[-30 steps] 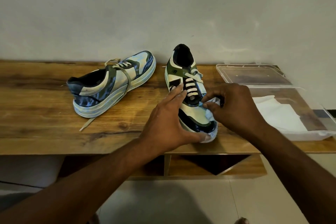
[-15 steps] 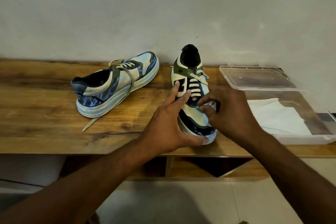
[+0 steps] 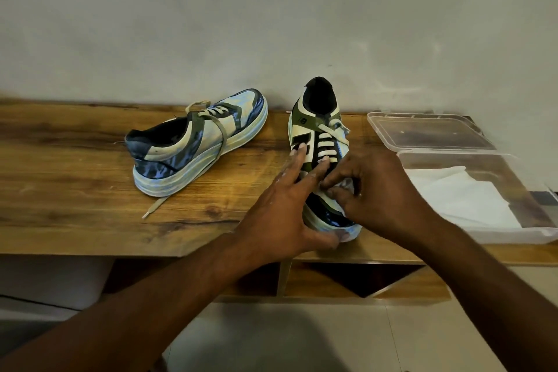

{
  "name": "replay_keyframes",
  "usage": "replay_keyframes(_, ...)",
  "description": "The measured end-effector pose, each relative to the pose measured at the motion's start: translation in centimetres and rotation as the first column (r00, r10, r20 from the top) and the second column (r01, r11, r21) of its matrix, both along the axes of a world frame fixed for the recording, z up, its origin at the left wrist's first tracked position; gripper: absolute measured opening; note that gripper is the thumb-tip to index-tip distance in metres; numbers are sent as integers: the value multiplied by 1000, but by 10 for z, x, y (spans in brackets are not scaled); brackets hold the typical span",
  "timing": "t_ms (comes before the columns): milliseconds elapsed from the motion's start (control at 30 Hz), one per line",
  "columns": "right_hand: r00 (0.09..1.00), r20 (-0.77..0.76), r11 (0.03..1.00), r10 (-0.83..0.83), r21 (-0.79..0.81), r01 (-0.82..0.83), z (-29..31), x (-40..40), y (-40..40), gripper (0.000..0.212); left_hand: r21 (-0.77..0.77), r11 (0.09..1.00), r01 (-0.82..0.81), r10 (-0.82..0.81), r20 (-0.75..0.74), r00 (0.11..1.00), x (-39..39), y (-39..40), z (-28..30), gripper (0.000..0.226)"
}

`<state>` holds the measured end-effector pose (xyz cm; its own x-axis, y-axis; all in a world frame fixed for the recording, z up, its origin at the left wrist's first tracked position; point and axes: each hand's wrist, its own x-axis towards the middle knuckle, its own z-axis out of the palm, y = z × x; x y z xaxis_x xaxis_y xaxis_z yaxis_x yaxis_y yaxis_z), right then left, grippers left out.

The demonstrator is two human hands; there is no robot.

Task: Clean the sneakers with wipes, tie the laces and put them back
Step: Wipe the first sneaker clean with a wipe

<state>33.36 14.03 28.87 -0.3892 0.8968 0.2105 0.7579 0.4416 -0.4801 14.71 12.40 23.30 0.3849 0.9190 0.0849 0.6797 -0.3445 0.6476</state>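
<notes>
Sneakers sit on the wooden bench (image 3: pixel 75 184) against the wall, and I am working the right-hand sneaker (image 3: pixel 320 142), which stands at about 1 o'clock from my view's centre with its toe toward me and heel at the wall. My left hand (image 3: pixel 283 205) lies along its left side, fingers straight and spread, thumb across the toe cap, so most of the forefoot is hidden. My right hand (image 3: pixel 377 193) has its fingers curled, pinching a crumpled white wipe (image 3: pixel 344 187) against the vamp; only a small fold of the wipe shows between the fingers. The cream laces (image 3: pixel 326 142) above my fingertips look loose at the top, though I cannot make out a knot.

At 10 o'clock the other sneaker (image 3: pixel 196 142) rests side-on, toe toward the wall, one lace end trailing across the bench toward me. At 3 o'clock a clear plastic box (image 3: pixel 528 235) holds white wipes, its right side cut off by the frame, with its lid (image 3: pixel 428 133) lying just behind it.
</notes>
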Motion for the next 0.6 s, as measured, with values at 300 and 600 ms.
replay_keyframes(300,991,-30,989,-131,69,133,-4,4,4,18,-13,999,-31,31,57,998,1,2,-2,121)
replay_keyframes(600,987,-35,988,-155,-17,155,3,18,9,19,-19,998,-61,63,105,993,1,6,-2,121)
